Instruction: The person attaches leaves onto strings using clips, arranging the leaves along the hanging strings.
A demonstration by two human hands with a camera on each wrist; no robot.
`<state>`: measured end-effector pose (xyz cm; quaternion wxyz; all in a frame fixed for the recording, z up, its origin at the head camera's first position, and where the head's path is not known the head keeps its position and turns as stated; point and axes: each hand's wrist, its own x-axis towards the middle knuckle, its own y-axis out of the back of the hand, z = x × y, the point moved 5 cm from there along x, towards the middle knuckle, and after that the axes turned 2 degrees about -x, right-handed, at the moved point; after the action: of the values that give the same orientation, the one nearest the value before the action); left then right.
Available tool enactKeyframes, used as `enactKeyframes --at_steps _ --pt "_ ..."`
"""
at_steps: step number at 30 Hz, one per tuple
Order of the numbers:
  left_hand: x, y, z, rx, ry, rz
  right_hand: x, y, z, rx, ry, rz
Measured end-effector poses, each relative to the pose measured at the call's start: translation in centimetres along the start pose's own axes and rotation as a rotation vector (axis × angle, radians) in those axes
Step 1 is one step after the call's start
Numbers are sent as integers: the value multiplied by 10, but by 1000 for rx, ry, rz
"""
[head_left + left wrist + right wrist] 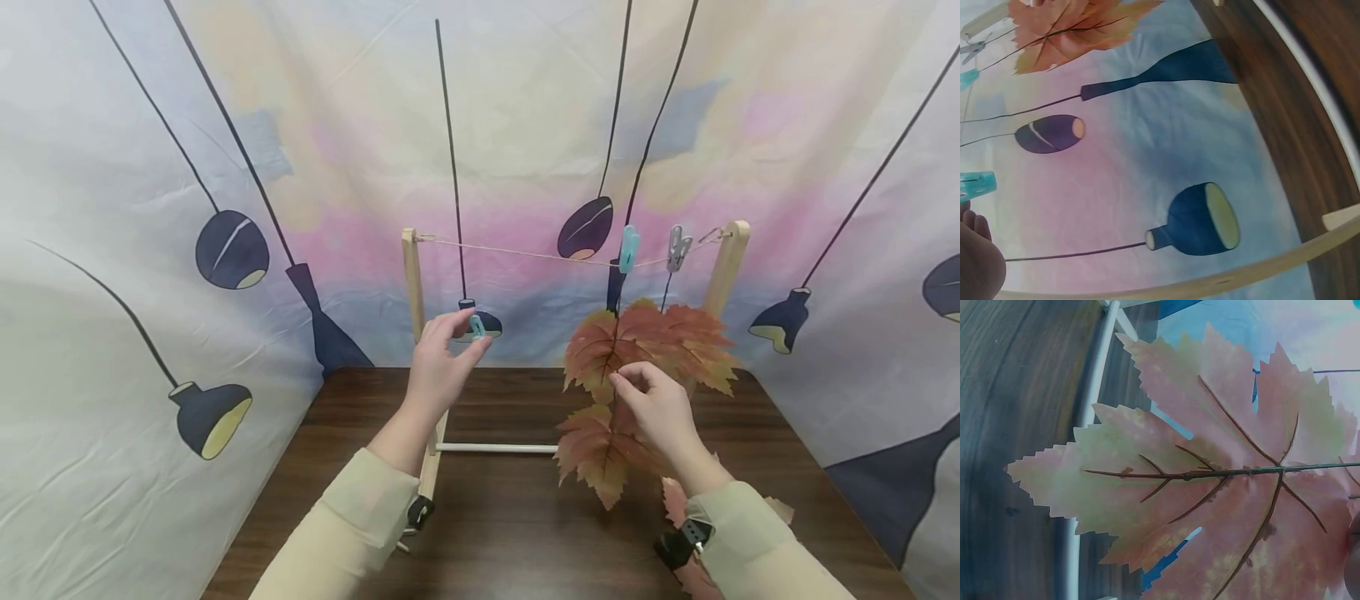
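My left hand (pixel 437 367) is raised near the frame's left post, pinching a light blue clothespin (pixel 477 327) between thumb and fingers. That clothespin (pixel 979 185) also shows at the left edge of the left wrist view. With thumb and forefinger, my right hand (pixel 662 410) pinches a garland of reddish-orange maple leaves (pixel 600 446) at its thin stem. A large leaf (pixel 1235 506) fills much of the right wrist view. Above, another light blue clothespin (pixel 629 248) and a grey clothespin (pixel 678 248) grip a thin string (pixel 517 251). Dark stems run from the leaves up toward them.
The string spans two wooden posts (pixel 726 271), joined low down by a white rod (pixel 495 448). This frame stands on a dark wooden table (pixel 517 533). More leaves (pixel 693 575) lie near my right wrist. Behind hangs a cloth (pixel 517 108) with painted lamps.
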<state>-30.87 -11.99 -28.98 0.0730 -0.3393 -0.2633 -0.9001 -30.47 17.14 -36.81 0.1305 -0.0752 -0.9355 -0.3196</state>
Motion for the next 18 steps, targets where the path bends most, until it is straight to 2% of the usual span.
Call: enactKeyframes --at_steps 3,8,11,14,18 --pt "7 4 3 -30 21 7 4 1 -5 3 4 5" --pt "17 11 4 -102 128 20 7 5 -8 -11 -1 6" --pt "25 12 7 -126 171 11 9 9 -8 -25 -1 23" --pt "33 14 15 -120 165 -3 11 11 -11 -26 7 41" --pt "43 20 23 -104 119 -9 16 9 -18 -12 18 51"
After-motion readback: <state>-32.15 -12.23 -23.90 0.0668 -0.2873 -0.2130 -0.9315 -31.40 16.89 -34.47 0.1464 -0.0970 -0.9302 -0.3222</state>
